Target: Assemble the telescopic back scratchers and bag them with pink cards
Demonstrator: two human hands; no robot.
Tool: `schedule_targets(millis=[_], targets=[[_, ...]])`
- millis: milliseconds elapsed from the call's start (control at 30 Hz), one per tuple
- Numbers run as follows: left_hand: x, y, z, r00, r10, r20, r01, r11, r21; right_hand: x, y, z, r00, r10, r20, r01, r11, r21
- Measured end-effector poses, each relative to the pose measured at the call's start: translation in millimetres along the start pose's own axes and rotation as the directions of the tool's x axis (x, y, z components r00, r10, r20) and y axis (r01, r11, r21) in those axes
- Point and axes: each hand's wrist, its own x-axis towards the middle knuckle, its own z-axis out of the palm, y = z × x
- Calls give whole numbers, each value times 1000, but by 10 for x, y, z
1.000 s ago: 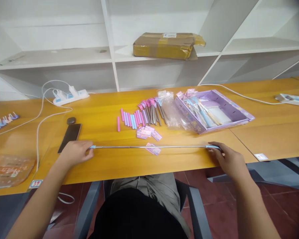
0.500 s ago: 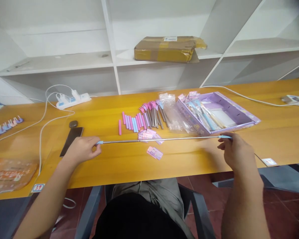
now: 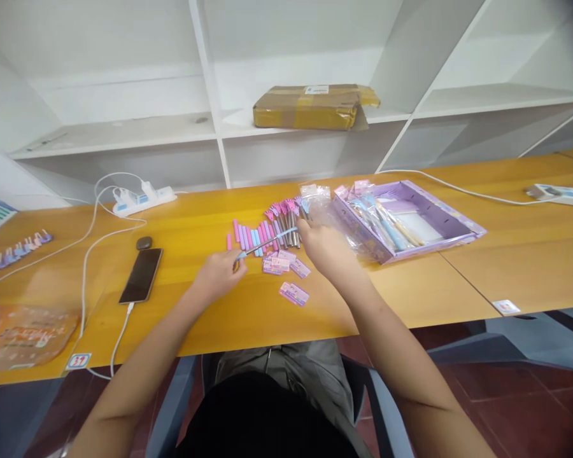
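Drawn inward since half a second earlier, a person's left hand and right hand grip, fingers closed, opposite ends of a blue-ended metal rod, now much shorter, slanting over the counter near pastel tubes and printed cards.

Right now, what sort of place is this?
Probably a workshop or packing room: the long table bears a number label at its edge, a row of coloured tubes and a purple tray holding bagged items.
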Motion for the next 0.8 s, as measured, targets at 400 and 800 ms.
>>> schedule_targets(millis=[400,800], targets=[[-68,-213,227,1000,-13,2,13,998,-65,146,-120,498,960,-276,43,250,917,310],[-93,-323,495,983,-143,-114,62,847,-528,394,981,1322,896,441,-53,-438,896,70]])
